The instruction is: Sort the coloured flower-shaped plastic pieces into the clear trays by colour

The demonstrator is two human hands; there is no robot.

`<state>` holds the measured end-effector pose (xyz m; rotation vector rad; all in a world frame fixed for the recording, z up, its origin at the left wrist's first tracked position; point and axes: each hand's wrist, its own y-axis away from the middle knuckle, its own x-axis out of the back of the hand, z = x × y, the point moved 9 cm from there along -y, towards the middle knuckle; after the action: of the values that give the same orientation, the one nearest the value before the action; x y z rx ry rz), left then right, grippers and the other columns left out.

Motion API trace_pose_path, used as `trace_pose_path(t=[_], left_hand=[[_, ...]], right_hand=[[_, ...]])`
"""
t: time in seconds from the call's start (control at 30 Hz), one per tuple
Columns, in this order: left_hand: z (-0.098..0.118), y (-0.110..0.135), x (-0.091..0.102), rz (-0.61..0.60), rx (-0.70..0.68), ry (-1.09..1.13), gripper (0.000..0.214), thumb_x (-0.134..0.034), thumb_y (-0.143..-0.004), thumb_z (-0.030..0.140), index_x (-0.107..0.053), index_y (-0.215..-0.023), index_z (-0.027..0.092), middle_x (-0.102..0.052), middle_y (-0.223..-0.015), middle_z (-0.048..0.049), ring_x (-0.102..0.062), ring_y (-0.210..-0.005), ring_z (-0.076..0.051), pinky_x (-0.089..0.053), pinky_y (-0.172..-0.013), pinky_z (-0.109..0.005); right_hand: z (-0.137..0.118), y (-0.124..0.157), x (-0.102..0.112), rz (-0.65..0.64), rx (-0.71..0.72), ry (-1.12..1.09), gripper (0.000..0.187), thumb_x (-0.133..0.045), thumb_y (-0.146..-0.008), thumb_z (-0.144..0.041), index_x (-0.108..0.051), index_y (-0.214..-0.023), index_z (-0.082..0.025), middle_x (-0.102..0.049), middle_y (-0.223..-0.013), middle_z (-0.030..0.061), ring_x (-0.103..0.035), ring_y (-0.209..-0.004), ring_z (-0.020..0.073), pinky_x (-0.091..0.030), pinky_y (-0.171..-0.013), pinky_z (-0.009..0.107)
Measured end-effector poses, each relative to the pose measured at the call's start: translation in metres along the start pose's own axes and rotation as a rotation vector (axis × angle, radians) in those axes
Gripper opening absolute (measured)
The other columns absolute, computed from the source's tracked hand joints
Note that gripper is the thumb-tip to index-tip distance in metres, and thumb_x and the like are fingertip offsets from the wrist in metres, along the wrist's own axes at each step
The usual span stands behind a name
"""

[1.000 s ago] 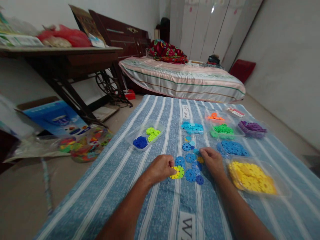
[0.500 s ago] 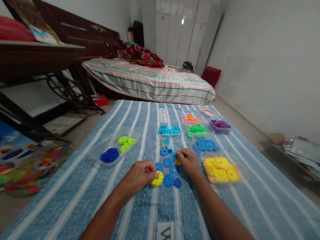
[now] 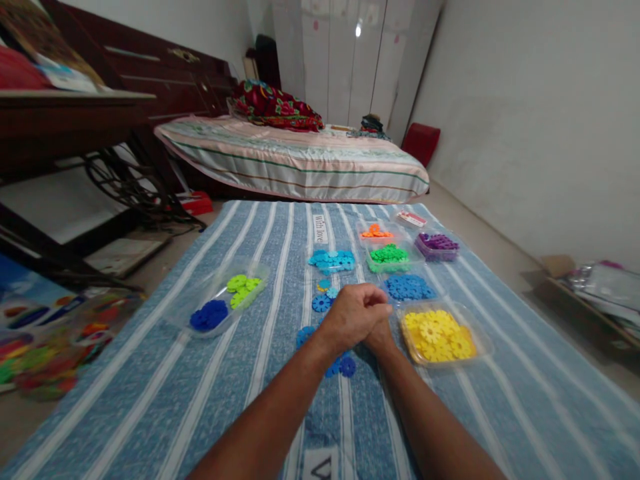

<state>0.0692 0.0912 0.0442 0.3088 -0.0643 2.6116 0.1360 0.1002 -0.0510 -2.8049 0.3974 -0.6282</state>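
My left hand reaches across to the right and lies over my right hand, its fingers curled closed. What it holds, if anything, is hidden. Only the wrist side of my right hand shows; its fingers are covered. Around and under them lie loose notched plastic discs: a blue disc, a dark blue disc and another blue disc beside my left forearm. Just right of my hands stands a clear tub of yellow discs.
Behind the hands are tubs of blue discs, green discs, light blue discs, orange discs and purple discs. To the left, a clear tray holds dark blue and lime discs. A bed stands beyond the striped cloth.
My left hand has moved right, from the yellow disc to over my right hand. That yellow disc no longer shows on the cloth. The view has shifted slightly.
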Motion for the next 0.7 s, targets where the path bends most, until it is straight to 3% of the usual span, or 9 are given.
trace_pose_path(t=[0.07,0.27,0.37,0.47,0.7], left_hand=[[-0.018,0.007,0.020,0.031,0.052,-0.049,0.012,-0.060,-0.068,0.026,-0.065,-0.070,0.016,-0.062,-0.062,0.0010,-0.055,-0.063,-0.013,-0.043,-0.060,-0.024],[-0.079,0.049,0.103,0.256,0.238,-0.177,0.018,-0.059,-0.066,0.034,-0.061,-0.065,0.017,-0.055,-0.054,0.0027,-0.050,-0.054,-0.012,-0.039,-0.053,-0.023],[-0.095,0.068,0.124,0.247,0.280,-0.279,0.020,-0.059,-0.066,0.037,-0.061,-0.065,0.016,-0.056,-0.055,0.0023,-0.050,-0.055,-0.012,-0.037,-0.053,-0.024],[-0.100,0.080,0.125,0.156,0.304,-0.394,0.021,-0.061,-0.066,0.038,-0.063,-0.067,0.017,-0.058,-0.058,0.0021,-0.052,-0.057,-0.013,-0.035,-0.054,-0.024],[-0.093,0.089,0.097,-0.016,0.301,-0.734,0.010,-0.065,-0.065,0.028,-0.060,-0.070,0.021,-0.063,-0.072,0.0018,-0.056,-0.068,-0.014,-0.033,-0.061,-0.024]], right_hand=[[-0.003,0.001,0.002,-0.010,-0.003,-0.027,0.025,-0.056,-0.082,-0.036,-0.068,-0.068,-0.020,-0.064,-0.067,0.0015,-0.058,-0.065,0.0165,-0.046,-0.057,0.026],[-0.012,0.002,0.007,0.003,-0.023,-0.065,0.029,-0.053,-0.081,-0.040,-0.067,-0.066,-0.019,-0.059,-0.064,-0.0002,-0.055,-0.063,0.0157,-0.042,-0.062,0.026],[-0.012,0.004,0.007,-0.009,-0.041,-0.073,0.031,-0.053,-0.081,-0.042,-0.067,-0.066,-0.019,-0.058,-0.065,0.0000,-0.055,-0.064,0.0160,-0.042,-0.062,0.026],[-0.013,0.006,0.008,-0.008,-0.053,-0.065,0.031,-0.054,-0.080,-0.044,-0.067,-0.067,-0.019,-0.059,-0.065,0.0001,-0.055,-0.064,0.0164,-0.042,-0.062,0.027],[-0.017,0.007,0.010,0.003,-0.044,-0.012,0.032,-0.055,-0.079,-0.046,-0.067,-0.067,-0.019,-0.059,-0.064,0.0010,-0.054,-0.065,0.0175,-0.043,-0.064,0.028]])
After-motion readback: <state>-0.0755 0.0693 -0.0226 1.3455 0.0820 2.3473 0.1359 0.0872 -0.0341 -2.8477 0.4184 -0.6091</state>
